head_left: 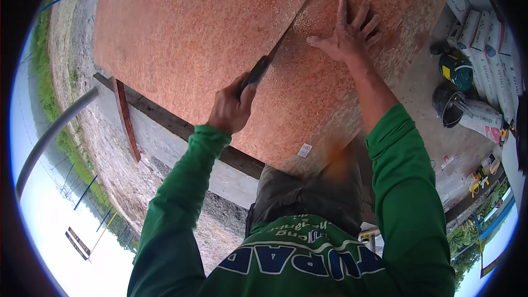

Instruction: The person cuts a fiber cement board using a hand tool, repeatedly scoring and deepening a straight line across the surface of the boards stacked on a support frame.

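A large reddish plywood sheet (181,33) lies in front of me, with pale sawdust (305,22) scattered over it. My left hand (230,105) is closed round the black handle of a handsaw (256,75). The saw's thin dark blade is seen nearly edge-on and runs up and to the right, in line with a dark cut in the sheet. To the right of that line, my right hand (347,37) rests palm down on the plywood, its fingers spread and holding nothing. A small white label (304,150) sits on the sheet's near edge.
Stacked white sacks (484,49), a dark green round container (455,71) and a black bucket (448,104) stand on the concrete floor at right. Below the sheet's left side run a concrete ledge (170,145) and a reddish wooden strip (126,121). A grey pipe (55,129) curves at far left.
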Available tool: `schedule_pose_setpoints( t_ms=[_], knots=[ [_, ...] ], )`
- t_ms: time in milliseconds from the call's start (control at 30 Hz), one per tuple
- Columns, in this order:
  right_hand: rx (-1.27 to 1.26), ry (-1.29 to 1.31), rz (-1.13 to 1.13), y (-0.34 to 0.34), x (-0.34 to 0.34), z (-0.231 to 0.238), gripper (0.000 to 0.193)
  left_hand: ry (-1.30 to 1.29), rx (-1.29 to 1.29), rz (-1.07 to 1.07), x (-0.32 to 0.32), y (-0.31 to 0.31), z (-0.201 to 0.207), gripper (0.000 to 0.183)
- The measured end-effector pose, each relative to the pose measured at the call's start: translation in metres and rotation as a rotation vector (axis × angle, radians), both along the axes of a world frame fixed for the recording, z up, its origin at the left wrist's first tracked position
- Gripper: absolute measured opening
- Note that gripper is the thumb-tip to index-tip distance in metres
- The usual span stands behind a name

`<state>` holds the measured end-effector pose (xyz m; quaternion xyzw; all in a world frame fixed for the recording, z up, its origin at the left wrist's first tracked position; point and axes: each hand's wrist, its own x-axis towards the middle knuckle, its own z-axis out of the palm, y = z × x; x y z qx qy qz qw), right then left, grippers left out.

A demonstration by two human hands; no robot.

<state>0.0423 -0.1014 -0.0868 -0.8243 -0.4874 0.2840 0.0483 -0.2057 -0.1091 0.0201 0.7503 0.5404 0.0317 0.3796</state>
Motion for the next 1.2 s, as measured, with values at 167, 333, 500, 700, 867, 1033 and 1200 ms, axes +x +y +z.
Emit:
schedule_pose_setpoints(
  t_ms=[167,333,500,700,867,1033,1200],
  knots=[
    [-0.031,0.022,-0.002,-0.006,0.008,-0.013,0.116,0.068,-0.129,0.073,0.024,-0.004,0.006,0.032],
    [-0.127,-0.029,-0.032,-0.013,0.028,-0.010,0.116,0.205,-0.350,0.148,-0.075,-0.092,0.121,0.041],
    [-0.018,-0.044,-0.017,-0.007,0.018,-0.010,0.117,0.166,-0.245,0.034,-0.018,-0.028,0.049,0.031],
    [-0.032,-0.028,0.021,-0.002,0.017,-0.011,0.120,0.094,-0.176,0.078,0.024,0.001,0.019,0.033],
    [-0.194,-0.032,-0.014,-0.008,0.026,-0.009,0.121,0.260,-0.455,0.171,-0.073,-0.081,0.131,0.041],
    [-0.123,-0.026,-0.008,-0.005,0.015,0.000,0.120,0.155,-0.250,0.050,-0.020,-0.033,0.051,0.032],
    [-0.091,-0.014,0.024,0.002,0.004,0.000,0.121,0.038,-0.119,0.035,0.034,0.016,-0.006,0.033]
  ],
)
